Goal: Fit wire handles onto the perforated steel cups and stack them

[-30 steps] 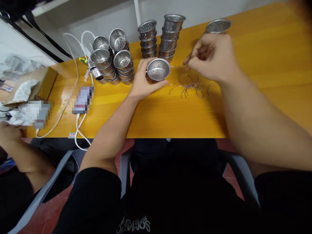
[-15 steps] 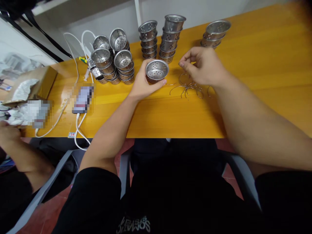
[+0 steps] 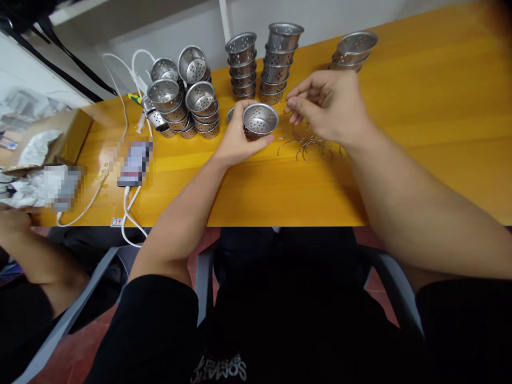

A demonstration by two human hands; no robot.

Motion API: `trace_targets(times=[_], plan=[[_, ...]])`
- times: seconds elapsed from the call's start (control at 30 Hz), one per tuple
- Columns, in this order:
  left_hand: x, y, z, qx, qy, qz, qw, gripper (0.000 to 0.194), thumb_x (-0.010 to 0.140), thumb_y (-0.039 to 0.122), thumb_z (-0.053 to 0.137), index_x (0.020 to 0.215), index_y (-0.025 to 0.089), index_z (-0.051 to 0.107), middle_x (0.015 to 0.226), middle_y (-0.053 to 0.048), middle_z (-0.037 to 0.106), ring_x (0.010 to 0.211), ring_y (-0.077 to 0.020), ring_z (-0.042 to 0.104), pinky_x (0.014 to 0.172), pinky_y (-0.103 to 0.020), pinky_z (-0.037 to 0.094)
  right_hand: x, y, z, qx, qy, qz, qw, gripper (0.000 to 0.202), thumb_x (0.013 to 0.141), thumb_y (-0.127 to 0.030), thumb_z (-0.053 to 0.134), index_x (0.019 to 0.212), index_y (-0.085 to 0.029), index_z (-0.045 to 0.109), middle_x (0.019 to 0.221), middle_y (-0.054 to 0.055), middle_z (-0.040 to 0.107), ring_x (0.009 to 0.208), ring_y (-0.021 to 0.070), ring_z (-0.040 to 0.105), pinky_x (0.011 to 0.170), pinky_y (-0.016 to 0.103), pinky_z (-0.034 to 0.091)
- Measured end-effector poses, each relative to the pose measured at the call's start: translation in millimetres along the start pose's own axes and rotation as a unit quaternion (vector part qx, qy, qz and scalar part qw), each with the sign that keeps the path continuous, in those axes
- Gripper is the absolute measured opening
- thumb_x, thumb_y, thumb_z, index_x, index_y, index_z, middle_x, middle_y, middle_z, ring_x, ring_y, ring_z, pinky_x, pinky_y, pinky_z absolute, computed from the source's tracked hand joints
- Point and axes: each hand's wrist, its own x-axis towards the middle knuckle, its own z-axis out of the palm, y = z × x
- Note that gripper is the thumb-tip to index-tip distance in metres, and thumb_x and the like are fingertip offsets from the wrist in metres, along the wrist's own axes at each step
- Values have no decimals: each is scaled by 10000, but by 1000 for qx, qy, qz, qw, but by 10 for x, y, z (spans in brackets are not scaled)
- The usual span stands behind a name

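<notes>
**Steady the cup low, work the fingertips lightly**

The left hand point(image 3: 232, 143) holds a perforated metal cup point(image 3: 261, 121), thumb along its near side and fingers wrapped behind. The cup sits mouth up, between the front and back edges of the bench point(image 3: 420, 154); whether its base touches the wood, I cannot tell.

The right hand point(image 3: 334, 104) hangs just beside the cup's right side, thumb and forefinger drawn narrow. Whether they meet, or pinch a wire, is too small to tell.

Good handling here, I'd judge, means a firm left grip below the rim, leaving the mouth and holes in sight, and a light right touch. Small wrist movements suit best: the curved wire pieces point(image 3: 307, 143) lie tangled just below the right hand and could snag. Mind the knuckles too, since two tall cup stacks point(image 3: 277, 69) stand toward the back edge and a bump could topple them.
</notes>
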Motion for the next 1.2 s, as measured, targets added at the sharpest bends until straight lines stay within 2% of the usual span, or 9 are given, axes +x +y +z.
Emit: trace_targets(times=[0.2, 0.33, 0.4, 0.5, 0.73, 0.93, 1.07, 1.13, 1.2], plan=[[-12, 123, 8, 8, -33, 7, 999, 866, 939, 669, 755, 1554, 274, 291, 1476, -115, 533, 1388, -284, 649, 1257, -513, 520, -68, -114, 64, -135, -18, -11, 991, 412, 1114, -645, 526, 1214, -277, 683, 1097, 103, 750, 1001, 295, 704, 991, 457, 586], [-18, 188, 40, 1, -53, 8, 999, 875, 932, 669, 759, 1554, 269, 292, 1478, -112, 533, 1406, -291, 639, 1267, -518, 510, -77, -154, 106, -185, -40, 27, 982, 486, 1122, -704, 391, 1339, -351, 645, 1135, 74, 771, 1015, 313, 687, 1003, 493, 574], [-16, 197, 61, -3, -55, 2, 998, 890, 917, 690, 773, 1547, 275, 300, 1474, -106, 537, 1404, -291, 641, 1257, -512, 518, -72, -166, 123, -191, -40, 35, 980, 509, 1121, -702, 364, 1357, -343, 637, 1119, 78, 778, 992, 313, 690, 991, 497, 575], [-11, 201, 74, -5, -59, -2, 998, 936, 883, 745, 794, 1536, 277, 313, 1473, -105, 544, 1403, -300, 646, 1247, -520, 527, -65, -177, 147, -190, -33, 38, 980, 513, 1117, -707, 363, 1336, -335, 640, 1091, 77, 779, 978, 311, 696, 985, 492, 574], [-9, 258, 61, -14, -71, -9, 997, 1098, 798, 881, 778, 1579, 306, 262, 1502, -111, 533, 1431, -319, 634, 1270, -513, 504, -63, -158, 180, -191, -34, 64, 979, 625, 1077, -833, 301, 1390, -392, 615, 1134, 52, 795, 1081, 338, 688, 973, 515, 571], [-4, 304, 81, -11, -59, -17, 998, 1068, 798, 883, 776, 1551, 295, 297, 1481, -113, 540, 1407, -319, 641, 1252, -517, 517, -59, -114, 212, -163, -15, 37, 986, 527, 1085, -768, 378, 1344, -397, 648, 1078, 50, 798, 968, 328, 709, 899, 531, 582], [4, 310, 76, -9, -60, -10, 998, 1021, 812, 872, 774, 1527, 302, 320, 1474, -102, 558, 1396, -305, 653, 1247, -509, 521, -53, -123, 240, -151, -17, 59, 987, 569, 1071, -810, 361, 1438, -452, 608, 1100, 22, 804, 1051, 334, 702, 870, 520, 592], [10, 282, 58, -24, -52, -10, 998, 969, 833, 870, 755, 1500, 301, 344, 1438, -83, 582, 1356, -281, 677, 1226, -491, 536, -45, -122, 216, -109, -23, 49, 993, 567, 1059, -825, 419, 1347, -405, 670, 1114, 37, 798, 1059, 331, 695, 869, 510, 599], [15, 249, 27, -46, -45, -13, 998, 894, 871, 870, 710, 1468, 298, 371, 1391, -63, 607, 1301, -256, 703, 1202, -477, 551, -35, -98, 168, -26, -47, 13, 998, 551, 1019, -842, 562, 1172, -337, 722, 1086, 57, 784, 1016, 314, 692, 859, 488, 608]])
